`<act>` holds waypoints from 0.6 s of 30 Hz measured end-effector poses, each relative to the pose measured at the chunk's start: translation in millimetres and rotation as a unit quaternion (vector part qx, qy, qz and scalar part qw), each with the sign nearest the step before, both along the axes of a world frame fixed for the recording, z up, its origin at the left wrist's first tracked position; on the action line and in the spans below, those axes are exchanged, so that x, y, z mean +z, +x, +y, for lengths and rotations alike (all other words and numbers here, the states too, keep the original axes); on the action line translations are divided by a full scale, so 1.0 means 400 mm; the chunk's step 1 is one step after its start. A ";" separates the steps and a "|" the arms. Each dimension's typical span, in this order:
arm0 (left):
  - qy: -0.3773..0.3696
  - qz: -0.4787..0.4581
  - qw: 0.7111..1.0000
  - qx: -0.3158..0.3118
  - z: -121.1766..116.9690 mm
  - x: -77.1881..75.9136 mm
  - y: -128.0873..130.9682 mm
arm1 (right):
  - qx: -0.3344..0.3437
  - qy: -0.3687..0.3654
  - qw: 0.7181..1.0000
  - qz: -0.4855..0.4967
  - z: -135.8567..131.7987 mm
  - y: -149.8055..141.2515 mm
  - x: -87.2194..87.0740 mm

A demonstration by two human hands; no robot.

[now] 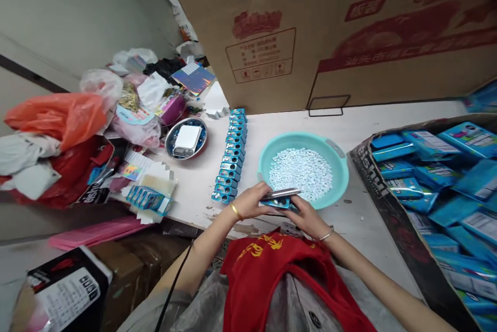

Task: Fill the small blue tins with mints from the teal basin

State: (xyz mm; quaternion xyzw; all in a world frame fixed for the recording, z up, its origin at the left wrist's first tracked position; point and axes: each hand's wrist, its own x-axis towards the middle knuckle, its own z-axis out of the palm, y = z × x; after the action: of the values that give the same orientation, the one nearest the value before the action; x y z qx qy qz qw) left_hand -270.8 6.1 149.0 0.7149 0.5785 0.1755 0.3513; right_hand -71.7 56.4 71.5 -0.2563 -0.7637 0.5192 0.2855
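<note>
Left hand [248, 202] and right hand [306, 218] grip the small blue box [277, 202], apparently light, stiff and slick; take hold by its long edges.

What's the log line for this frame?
left hand: on small blue tin | right hand: on same tin | beside: teal basin of white pieces | also: row of blue tins, carton of blue packs

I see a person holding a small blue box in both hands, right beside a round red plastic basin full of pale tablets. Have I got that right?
Not quite: the head view shows that the round plastic basin is teal, not red. The rest stands: the left hand and right hand hold the small blue box beside it, and the pale tablets lie inside it.
</note>
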 end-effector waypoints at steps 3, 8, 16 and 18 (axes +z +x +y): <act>-0.016 0.019 0.999 0.028 -0.106 0.014 -0.035 | 0.051 0.004 0.999 -0.018 -0.056 -0.035 0.010; -0.045 0.053 0.985 0.155 -0.281 -0.021 -0.160 | 0.092 0.013 0.995 -0.045 -0.119 -0.046 0.000; -0.105 0.158 0.944 0.271 -0.363 -0.129 -0.320 | 0.063 -0.026 0.995 -0.074 -0.124 0.022 0.006; -0.069 0.138 0.938 0.312 -0.364 -0.150 -0.326 | 0.039 -0.025 0.996 -0.070 -0.115 0.040 0.032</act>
State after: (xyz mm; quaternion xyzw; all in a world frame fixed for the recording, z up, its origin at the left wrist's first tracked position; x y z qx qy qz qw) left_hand -401.3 -139.5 89.0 0.4897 0.8258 0.1355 0.2446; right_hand -55.6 10.6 84.2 -0.2692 -0.7782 0.5294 0.2043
